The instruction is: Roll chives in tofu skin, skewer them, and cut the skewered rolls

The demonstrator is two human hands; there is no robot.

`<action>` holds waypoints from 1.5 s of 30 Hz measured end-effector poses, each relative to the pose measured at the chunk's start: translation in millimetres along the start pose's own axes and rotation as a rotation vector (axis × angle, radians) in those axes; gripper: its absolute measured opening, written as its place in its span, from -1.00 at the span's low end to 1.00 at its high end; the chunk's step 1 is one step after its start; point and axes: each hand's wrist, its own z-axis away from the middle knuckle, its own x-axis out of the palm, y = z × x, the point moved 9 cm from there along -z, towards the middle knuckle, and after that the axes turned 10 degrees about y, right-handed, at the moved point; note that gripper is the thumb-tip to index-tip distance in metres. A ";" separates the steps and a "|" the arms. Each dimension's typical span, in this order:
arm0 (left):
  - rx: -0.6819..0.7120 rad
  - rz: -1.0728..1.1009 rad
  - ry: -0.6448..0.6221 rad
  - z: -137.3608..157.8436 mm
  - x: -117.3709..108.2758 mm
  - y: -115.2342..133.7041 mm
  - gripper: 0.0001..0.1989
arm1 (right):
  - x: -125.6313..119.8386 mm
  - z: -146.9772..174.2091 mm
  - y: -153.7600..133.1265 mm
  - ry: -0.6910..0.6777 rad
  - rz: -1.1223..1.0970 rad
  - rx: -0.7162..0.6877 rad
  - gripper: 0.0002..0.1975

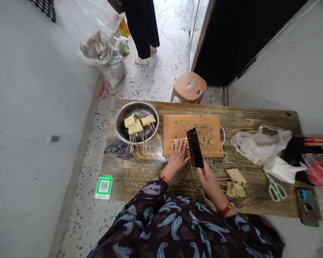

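My left hand (177,156) lies flat with fingers stretched over pale skewered rolls (181,140) on the wooden cutting board (174,125), covering part of them. In my right hand (209,181) is the handle of a dark cleaver (195,147); its broad blade is over the board, just right of the rolls. Small trimmed scraps (207,140) lie on the board beyond the blade. More skewered rolls (236,182) are piled on the table to the right of my right hand. A metal basin (118,126) at the left holds several bundles of skewered rolls (136,126), sticks pointing over its rim.
A dark cloth (120,148) lies beside the basin. On the table's right are a plastic bag (261,143), scissors (276,190) and a phone (307,208). A stool (190,86) stands beyond the table. Farther off, a person (142,28) stands near a white sack (107,59).
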 end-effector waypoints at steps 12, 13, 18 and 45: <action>-0.010 0.047 -0.010 -0.9 2.7 -0.9 -0.12 | 10.6 -3.5 -4.1 -0.041 0.124 -0.048 -0.57; -0.012 0.052 -0.010 -1.0 3.1 -1.2 -0.12 | 11.9 -3.4 -3.2 -0.048 0.129 -0.045 -0.57; -0.008 0.051 -0.018 -1.0 5.3 -1.4 -0.11 | 25.3 -9.9 2.4 -0.079 0.129 -0.012 -0.57; 0.634 -0.146 -0.024 -20.3 -39.7 20.1 -0.53 | -46.9 20.0 90.7 0.123 -0.237 0.250 -0.54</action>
